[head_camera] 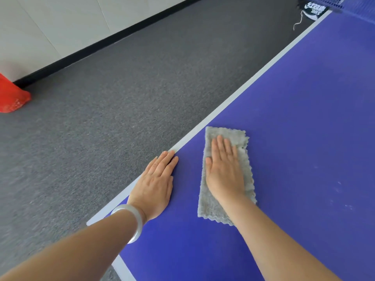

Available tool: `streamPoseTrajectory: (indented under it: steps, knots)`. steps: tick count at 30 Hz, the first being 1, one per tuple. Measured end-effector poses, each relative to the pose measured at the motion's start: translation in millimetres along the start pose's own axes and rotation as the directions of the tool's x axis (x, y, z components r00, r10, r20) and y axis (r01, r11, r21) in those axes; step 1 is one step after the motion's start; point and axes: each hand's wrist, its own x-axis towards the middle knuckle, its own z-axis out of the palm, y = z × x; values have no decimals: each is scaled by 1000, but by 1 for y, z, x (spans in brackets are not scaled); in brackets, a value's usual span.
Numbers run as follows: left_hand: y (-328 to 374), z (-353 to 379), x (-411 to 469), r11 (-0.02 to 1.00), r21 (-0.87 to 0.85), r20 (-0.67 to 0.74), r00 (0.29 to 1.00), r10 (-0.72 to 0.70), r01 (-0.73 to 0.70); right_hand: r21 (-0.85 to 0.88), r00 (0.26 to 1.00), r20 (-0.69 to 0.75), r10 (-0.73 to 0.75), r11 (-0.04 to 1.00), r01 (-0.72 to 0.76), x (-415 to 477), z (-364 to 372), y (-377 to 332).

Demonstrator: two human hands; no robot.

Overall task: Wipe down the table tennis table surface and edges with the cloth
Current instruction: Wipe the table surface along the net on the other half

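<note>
Grey fluffy cloth (210, 206) lies flat on the blue table top (294, 118), roughly 5 o'clock from frame centre. It forms a long rectangle with wavy edges and its long axis runs 12 to 6. Its far-left corner is just beside the white edge line (243, 92); the rest sits on blue.

Right hand (223, 171): palm down on the middle of the cloth, fingers straight and together, pointing at 12, thumb tucked along the 9 o'clock side. It presses flat and is not gripping. The forearm covers the cloth's near-right corner.

Left hand (156, 185): at 7 o'clock, just beside the cloth but not touching it. Palm down on the bare table, fingers straight and close together, pointing at about 1. The fingertips reach the white edge line and the hand holds nothing. There is a pale bangle (134, 220) on that wrist.

The table edge runs from 7 o'clock up to 1 o'clock. Pale specks (341, 183) show on the blue at 3 to 4 o'clock.

At 1 o'clock in the far corner are the blue net (334, 3), a black clamp with white print (313, 10) and a loose white string (298, 22).

Off the table, grey carpet (101, 128) fills 8 to 12. A white wall (50, 23) with black skirting (101, 43) is at 10 to 11. An orange-red object (12, 96) at 9 is cut off by the frame, so I cannot tell what it is.
</note>
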Motion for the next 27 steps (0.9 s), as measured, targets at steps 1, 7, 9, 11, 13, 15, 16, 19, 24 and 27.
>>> streamPoseTrajectory:
  steps: [1,7,9,11,13,15,16,19,24,27]
  knots:
    - [0,0,0,1000,-2,6,1000,-2,2,-7,990,28,-141,990,141,-3,3,-12]
    - [1,0,1,1000,-6,26,1000,-10,11,29,979,16,-203,979,202,83,-11,15]
    - [-1,1,-1,1000,-6,25,1000,-3,4,40,999,1,-47,998,47,105,-12,12]
    - [-3,1,-3,1000,-10,20,1000,-5,5,50,999,-24,-28,998,29,93,-5,-12]
    - [-2,-1,-2,1000,3,16,1000,-8,8,53,975,-46,-219,974,221,54,9,-35]
    - [-1,-3,-1,1000,5,13,1000,-10,10,47,891,-13,-454,890,454,16,15,-42]
    - [0,-3,-1,1000,5,16,1000,-10,10,51,850,13,-526,850,525,14,13,-36]
    - [-3,-2,-1,1000,8,29,1000,-2,2,18,905,-1,-425,905,425,60,0,-1]
    - [-5,1,0,1000,10,15,1000,-4,4,52,991,-69,117,992,-114,104,-17,37]
    - [-5,1,-2,1000,11,-1,1000,-12,12,143,985,-116,131,983,-114,46,-1,-11]
